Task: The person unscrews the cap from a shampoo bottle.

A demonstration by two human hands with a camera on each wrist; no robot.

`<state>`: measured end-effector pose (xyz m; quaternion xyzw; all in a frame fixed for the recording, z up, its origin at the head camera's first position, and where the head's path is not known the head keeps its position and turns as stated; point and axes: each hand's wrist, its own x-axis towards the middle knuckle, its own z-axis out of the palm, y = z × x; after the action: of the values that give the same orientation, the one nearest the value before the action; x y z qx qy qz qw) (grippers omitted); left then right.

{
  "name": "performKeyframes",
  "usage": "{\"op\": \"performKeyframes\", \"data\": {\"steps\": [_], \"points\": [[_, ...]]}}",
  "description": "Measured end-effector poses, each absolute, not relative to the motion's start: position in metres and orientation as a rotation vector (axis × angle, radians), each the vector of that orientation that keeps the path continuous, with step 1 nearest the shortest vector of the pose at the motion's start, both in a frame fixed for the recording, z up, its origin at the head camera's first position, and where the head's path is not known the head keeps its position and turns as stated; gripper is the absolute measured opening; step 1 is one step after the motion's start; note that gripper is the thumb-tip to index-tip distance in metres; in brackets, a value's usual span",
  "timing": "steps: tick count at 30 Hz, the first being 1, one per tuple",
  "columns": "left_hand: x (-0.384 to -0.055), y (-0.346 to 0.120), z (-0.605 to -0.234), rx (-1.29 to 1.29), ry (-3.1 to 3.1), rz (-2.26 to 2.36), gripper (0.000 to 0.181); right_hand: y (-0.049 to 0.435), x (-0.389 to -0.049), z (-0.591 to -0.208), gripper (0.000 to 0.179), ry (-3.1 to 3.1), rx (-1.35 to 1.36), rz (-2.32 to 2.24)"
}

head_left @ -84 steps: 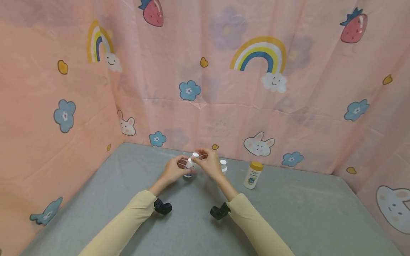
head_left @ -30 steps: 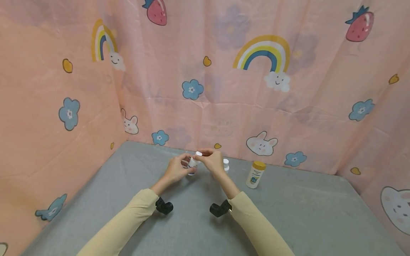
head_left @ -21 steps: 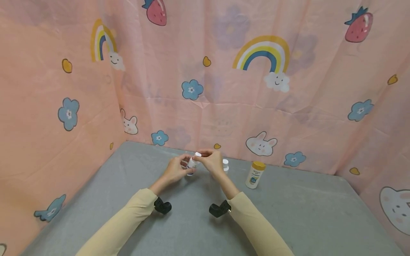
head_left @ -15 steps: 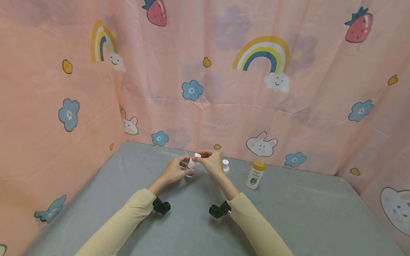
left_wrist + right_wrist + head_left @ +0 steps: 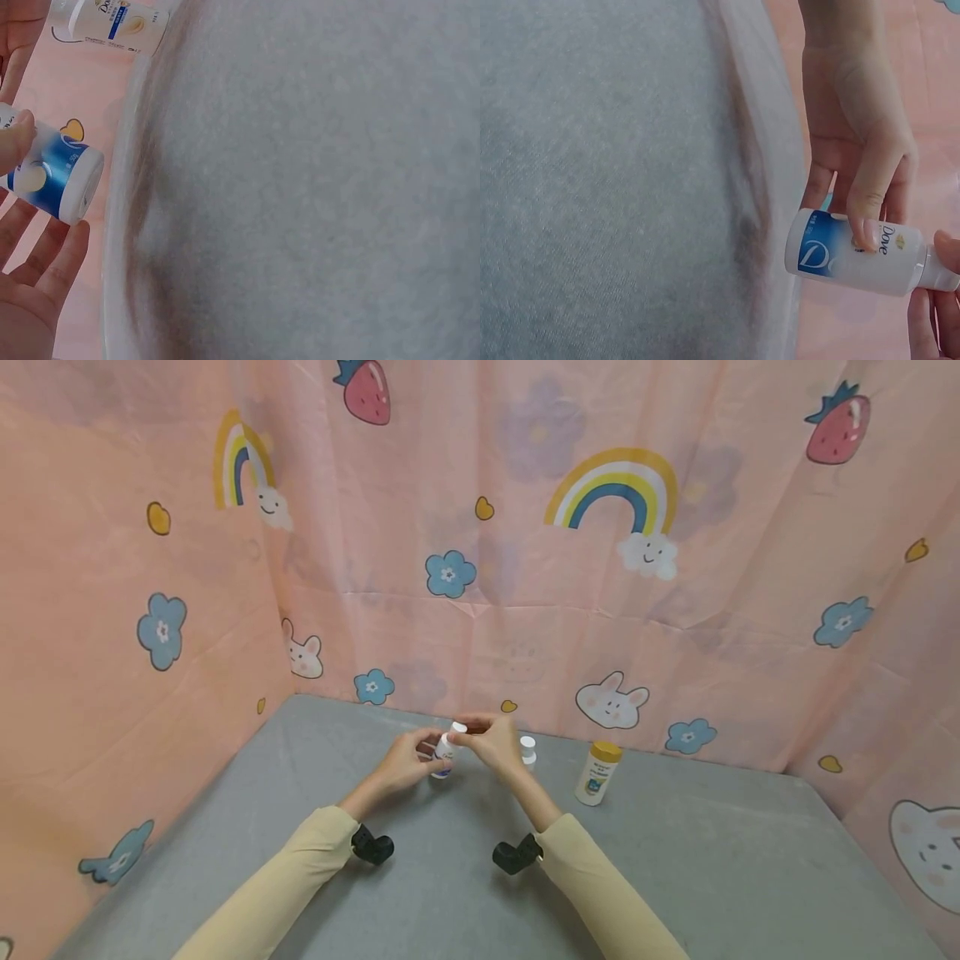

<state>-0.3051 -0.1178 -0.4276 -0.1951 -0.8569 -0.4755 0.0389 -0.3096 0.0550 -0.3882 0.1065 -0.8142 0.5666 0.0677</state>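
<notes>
A pink patterned curtain [image 5: 412, 510] hangs behind the grey worktop [image 5: 450, 893]. The left hand [image 5: 405, 762] has thumb and fingers around the body of the Dove bottle [image 5: 889, 262]; the right hand [image 5: 495, 745] pinches its top end. The yellow-capped bottle [image 5: 597, 775] stands upright near the worktop's far edge, right of middle. The Dove bottle is tilted — near the same edge, left of middle. A white-capped bottle [image 5: 528, 753] stands between them, partly hidden. The white cap [image 5: 458, 727] tops the Dove bottle.
</notes>
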Motion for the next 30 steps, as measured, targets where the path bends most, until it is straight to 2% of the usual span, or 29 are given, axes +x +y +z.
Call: {"op": "performKeyframes", "data": {"steps": [12,19,30], "points": [[-0.3057,-0.1205,-0.4282,-0.625,-2.663,-1.452,0.043,0.0593,-0.3092,-0.3871,0.033,-2.490,0.464,1.758],[-0.3053,-0.1188,-0.4291,-0.498,-2.583,-1.402,0.048,0.0584,-0.3096,-0.3883,0.038,-2.477,0.386,1.786],[-0.3037,-0.1166,-0.4283,-0.420,-2.523,-1.303,0.045,0.0532,-0.3120,-0.3905,0.034,-2.431,0.266,1.751]]}}
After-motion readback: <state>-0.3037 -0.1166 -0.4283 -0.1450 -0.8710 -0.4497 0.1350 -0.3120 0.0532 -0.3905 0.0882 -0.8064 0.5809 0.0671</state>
